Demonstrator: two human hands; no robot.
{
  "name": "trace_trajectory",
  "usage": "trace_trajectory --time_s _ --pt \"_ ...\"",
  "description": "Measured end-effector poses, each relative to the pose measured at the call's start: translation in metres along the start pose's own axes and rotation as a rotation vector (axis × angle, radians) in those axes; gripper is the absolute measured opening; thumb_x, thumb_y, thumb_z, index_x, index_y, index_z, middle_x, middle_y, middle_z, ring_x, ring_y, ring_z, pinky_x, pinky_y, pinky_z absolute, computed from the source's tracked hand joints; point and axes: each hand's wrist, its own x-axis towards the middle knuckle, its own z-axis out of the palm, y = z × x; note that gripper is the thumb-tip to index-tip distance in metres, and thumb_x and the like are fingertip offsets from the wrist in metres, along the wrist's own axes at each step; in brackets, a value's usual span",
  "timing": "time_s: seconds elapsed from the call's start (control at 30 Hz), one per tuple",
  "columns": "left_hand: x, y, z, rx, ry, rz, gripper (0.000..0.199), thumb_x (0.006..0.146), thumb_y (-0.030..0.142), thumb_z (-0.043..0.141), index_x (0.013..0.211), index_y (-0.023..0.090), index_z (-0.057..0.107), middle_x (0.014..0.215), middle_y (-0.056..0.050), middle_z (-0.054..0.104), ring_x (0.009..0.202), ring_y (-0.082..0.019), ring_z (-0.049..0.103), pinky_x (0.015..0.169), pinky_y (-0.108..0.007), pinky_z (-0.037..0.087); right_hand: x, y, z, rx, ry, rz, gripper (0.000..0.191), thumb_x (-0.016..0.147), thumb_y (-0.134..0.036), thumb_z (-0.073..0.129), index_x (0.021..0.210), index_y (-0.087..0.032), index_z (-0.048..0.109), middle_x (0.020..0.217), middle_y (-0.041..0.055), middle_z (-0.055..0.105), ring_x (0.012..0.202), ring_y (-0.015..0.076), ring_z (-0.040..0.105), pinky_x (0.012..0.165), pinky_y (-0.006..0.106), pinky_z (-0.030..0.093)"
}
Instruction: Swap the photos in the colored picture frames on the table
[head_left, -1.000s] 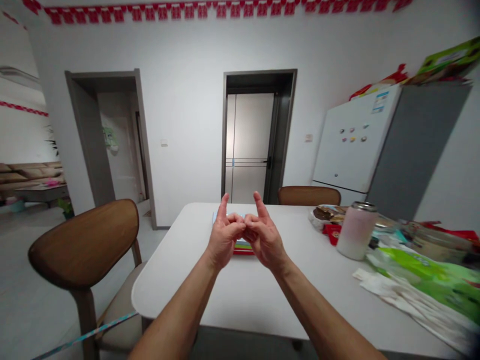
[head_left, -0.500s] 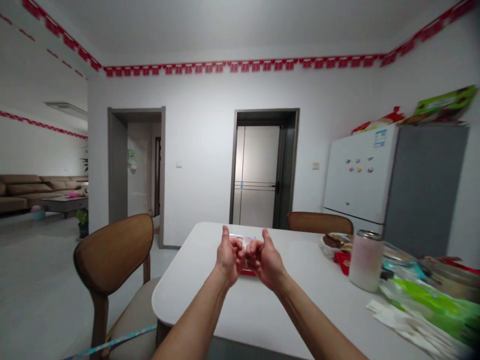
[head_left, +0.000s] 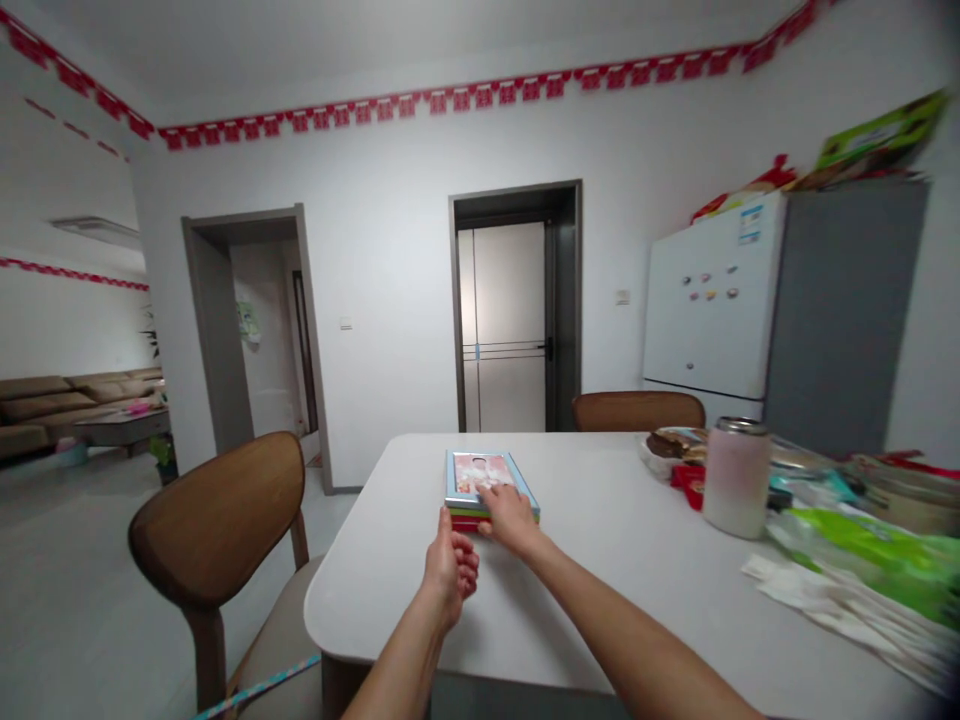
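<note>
A stack of flat things lies on the white table [head_left: 592,580], with a light-blue picture frame [head_left: 484,472] on top and green and red edges beneath. The picture shows pink and white. My right hand [head_left: 510,515] rests on the front right part of the stack, its fingers over the picture and its thumb low at the front edge. Just in front of the stack, my left hand [head_left: 450,570] is raised with thumb up and fingers loosely curled, nothing visible in it.
At the table's right are a pink-white canister [head_left: 736,478], a green plastic bag [head_left: 862,550], white gloves [head_left: 832,600] and food packages [head_left: 675,450]. A brown chair [head_left: 217,520] stands at the left, another [head_left: 637,410] behind the table. A white fridge [head_left: 709,300] is at the right.
Both hands were side by side above the stack, fingers curled and thumbs up. The right hand has come down onto the stack; the left has moved lower and nearer. The view has tilted slightly.
</note>
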Motion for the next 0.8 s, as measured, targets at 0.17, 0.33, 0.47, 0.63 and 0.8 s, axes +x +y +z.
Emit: trace_trajectory --time_s 0.17,0.33,0.47,0.63,0.8 --pt "0.011 -0.03 -0.008 -0.081 0.004 0.061 0.038 0.067 0.052 0.056 0.071 0.015 0.05 0.058 -0.003 0.058 0.051 -0.011 0.054 0.049 -0.02 0.038 -0.023 -0.001 -0.008 -0.118 -0.017 -0.1 0.021 0.065 -0.019 0.052 0.086 -0.019 0.058 0.093 0.0078 0.055 0.094 0.0215 0.043 0.079 0.033 0.028" --pt "-0.018 -0.033 0.018 -0.181 -0.097 0.33 0.037 0.069 0.041 0.058 0.099 0.02 0.051 0.098 -0.004 0.06 0.093 -0.018 0.055 0.077 -0.026 0.042 -0.076 -0.02 -0.037 0.078 0.115 -0.165 0.018 0.064 -0.019 0.052 0.082 -0.02 0.055 0.088 0.0048 0.053 0.088 0.0191 0.044 0.077 0.031 0.034" --pt "-0.062 -0.026 0.041 0.059 -0.075 0.666 0.038 0.072 0.031 0.055 0.108 0.018 0.05 0.113 -0.005 0.055 0.106 -0.021 0.047 0.09 -0.027 0.036 -0.116 -0.03 -0.062 0.614 0.18 -0.143 0.018 0.062 -0.016 0.052 0.08 -0.021 0.05 0.102 0.0042 0.052 0.099 0.0188 0.044 0.087 0.034 0.033" --pt "-0.091 -0.041 0.035 0.577 -0.15 0.867 0.04 0.078 0.025 0.047 0.118 0.022 0.045 0.121 -0.003 0.048 0.112 -0.02 0.043 0.095 -0.028 0.034 -0.149 -0.016 -0.081 1.5 0.062 0.1 0.042 0.066 -0.026 0.049 0.107 -0.025 0.041 0.108 0.0072 0.054 0.102 0.0221 0.048 0.081 0.037 0.04" --pt "-0.085 -0.078 0.015 1.212 -0.199 1.297 0.042 0.078 0.021 0.045 0.12 0.02 0.042 0.121 -0.008 0.048 0.109 -0.024 0.046 0.086 -0.035 0.044 -0.162 0.01 -0.078 1.658 0.05 0.5 0.064 0.069 -0.042 0.05 0.125 -0.021 0.028 0.095 0.0083 0.063 0.086 0.0224 0.059 0.075 0.037 0.043"
